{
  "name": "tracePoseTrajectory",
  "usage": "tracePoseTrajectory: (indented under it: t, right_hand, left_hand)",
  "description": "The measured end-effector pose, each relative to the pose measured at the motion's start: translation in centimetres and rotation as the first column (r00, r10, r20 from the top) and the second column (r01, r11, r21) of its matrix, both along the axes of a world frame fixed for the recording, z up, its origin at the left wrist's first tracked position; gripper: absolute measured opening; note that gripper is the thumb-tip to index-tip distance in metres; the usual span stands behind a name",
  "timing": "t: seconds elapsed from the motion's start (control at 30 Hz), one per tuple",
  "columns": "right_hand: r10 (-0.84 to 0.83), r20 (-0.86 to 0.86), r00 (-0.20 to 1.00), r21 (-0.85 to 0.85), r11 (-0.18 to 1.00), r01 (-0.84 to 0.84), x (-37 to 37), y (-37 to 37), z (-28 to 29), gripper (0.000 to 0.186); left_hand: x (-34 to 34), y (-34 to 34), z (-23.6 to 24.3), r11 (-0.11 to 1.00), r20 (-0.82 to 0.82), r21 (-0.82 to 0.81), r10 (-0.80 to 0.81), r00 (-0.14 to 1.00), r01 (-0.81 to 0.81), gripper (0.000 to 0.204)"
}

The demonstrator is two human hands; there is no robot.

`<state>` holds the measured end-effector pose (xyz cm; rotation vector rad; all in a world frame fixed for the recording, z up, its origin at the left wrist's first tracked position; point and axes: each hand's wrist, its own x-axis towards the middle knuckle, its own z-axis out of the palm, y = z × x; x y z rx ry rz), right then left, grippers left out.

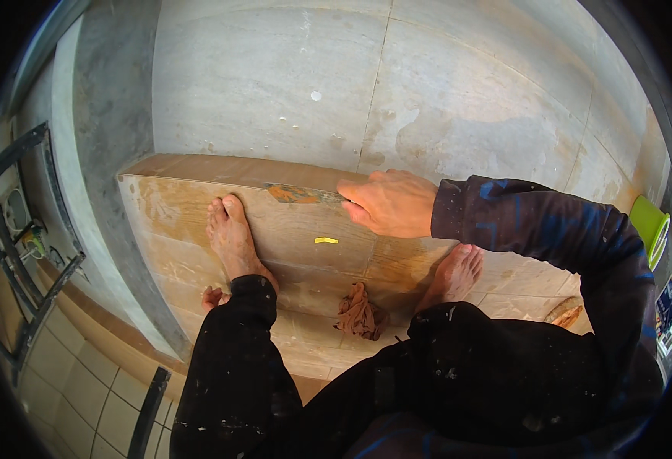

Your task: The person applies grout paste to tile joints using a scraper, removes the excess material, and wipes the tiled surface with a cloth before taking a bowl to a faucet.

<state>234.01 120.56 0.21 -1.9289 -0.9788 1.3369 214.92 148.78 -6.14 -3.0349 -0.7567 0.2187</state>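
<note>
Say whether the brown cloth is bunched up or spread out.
Bunched up: the cloth lies in a small heap, its folds showing.

Bright, diffuse light covers the pale grey stone-look tiles (pixel 466 84) beyond my right hand (pixel 388 203), which reads clearly; soft shadow gathers on its near side around the crumpled brown cloth (pixel 361 313). My white-flecked black trousers (pixel 504 367) lose detail. Far leftward, straight edges warp toward the darkened fisheye rim.

Flat tool (pixel 299 196) partly hidden in right grip (pixel 391 203), green container (pixel 646 219) partly behind sleeve (pixel 535 220)
</note>
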Motion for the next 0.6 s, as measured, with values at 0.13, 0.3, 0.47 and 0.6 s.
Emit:
tracePoseTrajectory:
  t: [0.13,0.3,0.47,0.6]
  right_hand:
    - [-0.042,0.037,0.998,-0.01,0.999,0.042,-0.1,-0.3,-0.2,0.023]
    - [-0.086,0.035,0.996,0.047,0.995,0.084,-0.3,-0.6,-0.6,0.022]
    - [-0.077,-0.006,0.997,-0.031,0.997,0.077,-0.2,-0.8,-0.3,0.024]
    - [-0.068,0.015,0.998,-0.022,0.997,0.068,-0.6,-1.2,-0.1,0.023]
  left_hand:
    - [1.5,-0.9,1.6,0.877,-0.025,-0.299,0.387,0.922,-0.376,0.052]
    - [2.9,-1.0,2.5,0.731,-0.123,-0.417,0.544,0.83,-0.541,0.074]
    - [4.2,-3.5,4.3,0.584,-0.076,-0.538,0.685,0.725,-0.608,0.077]
    - [4.1,-2.6,4.2,0.619,-0.094,-0.527,0.639,0.763,-0.583,0.077]
